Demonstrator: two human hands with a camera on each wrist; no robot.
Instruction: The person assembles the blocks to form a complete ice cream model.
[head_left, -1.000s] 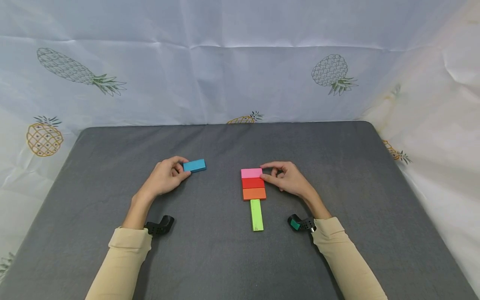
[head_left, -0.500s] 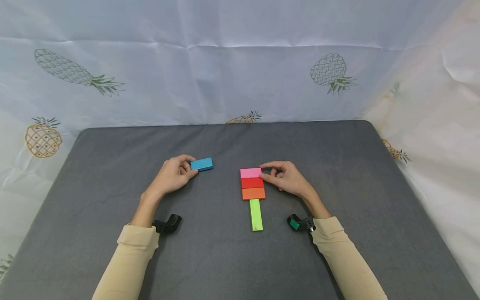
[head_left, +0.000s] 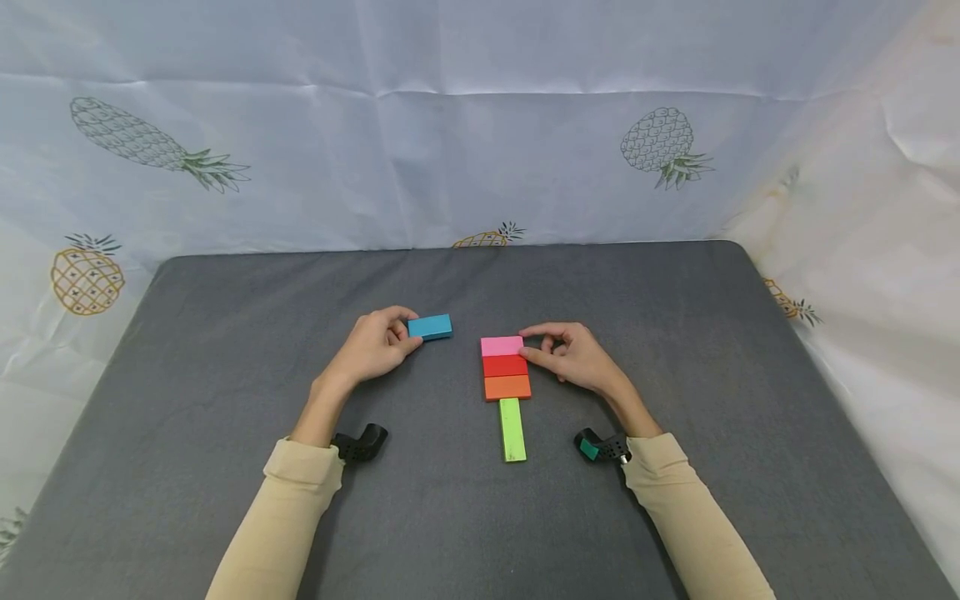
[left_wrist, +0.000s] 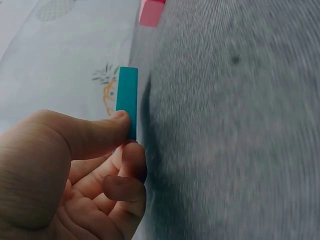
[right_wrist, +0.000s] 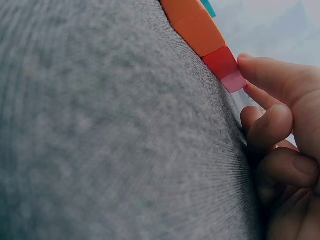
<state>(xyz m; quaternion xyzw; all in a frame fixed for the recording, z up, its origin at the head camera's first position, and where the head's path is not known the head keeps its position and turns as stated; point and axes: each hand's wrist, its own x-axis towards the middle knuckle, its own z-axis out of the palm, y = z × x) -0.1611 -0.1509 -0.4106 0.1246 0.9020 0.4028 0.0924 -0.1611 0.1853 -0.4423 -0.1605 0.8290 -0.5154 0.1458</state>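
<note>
My left hand (head_left: 377, 343) pinches one end of a blue wooden block (head_left: 431, 327) between thumb and fingers. In the left wrist view the blue block (left_wrist: 128, 95) juts beyond the thumb, close over the grey cloth. My right hand (head_left: 573, 357) pinches the right end of a pink block (head_left: 501, 346) with thumb and index finger, its other fingers curled under. Below the pink block, a red block (head_left: 505, 366) and an orange block (head_left: 507, 387) lie flush against each other in a stack-like row. A lime green block (head_left: 512, 429) extends lengthwise from the orange one toward me.
A dark grey cloth-covered table (head_left: 645, 517) lies under everything. Behind it hangs a pale curtain (head_left: 420, 167) with printed pineapples. Black wrist cameras (head_left: 362, 443) sit at both cuffs, inward of the forearms.
My left hand has carried the blue block to the right, closer to the pink block. The right hand and the row of blocks have stayed in place.
</note>
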